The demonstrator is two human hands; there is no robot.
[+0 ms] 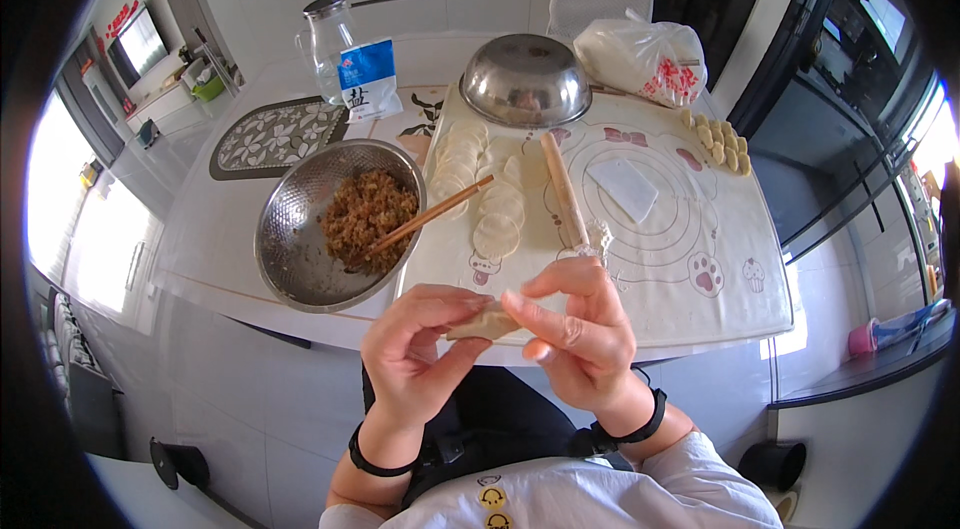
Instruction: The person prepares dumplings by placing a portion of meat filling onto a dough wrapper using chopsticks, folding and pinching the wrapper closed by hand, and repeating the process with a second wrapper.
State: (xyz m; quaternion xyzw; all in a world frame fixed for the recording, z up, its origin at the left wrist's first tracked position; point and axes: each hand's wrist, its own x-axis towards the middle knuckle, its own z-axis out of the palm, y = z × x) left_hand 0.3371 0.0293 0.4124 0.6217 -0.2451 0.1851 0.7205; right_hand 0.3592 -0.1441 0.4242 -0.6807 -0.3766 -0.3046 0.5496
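Note:
A folded dough dumpling is held above the table's near edge by my left hand, its thumb below and fingers on top. At the dumpling's right end, the index fingertip of my right hand appears to touch it, while the right thumb stays apart. Just beyond my left hand, a hammered steel bowl contains minced filling with wooden chopsticks resting in it. Thin round dough wrappers overlap in rows on the printed pastry mat. A wooden rolling pin lies beyond my right hand.
A white dough scraper and several dough pieces lie on the mat. Behind are an upturned steel bowl, a plastic bag, a glass pitcher and a blue-and-white packet. A patterned placemat lies left.

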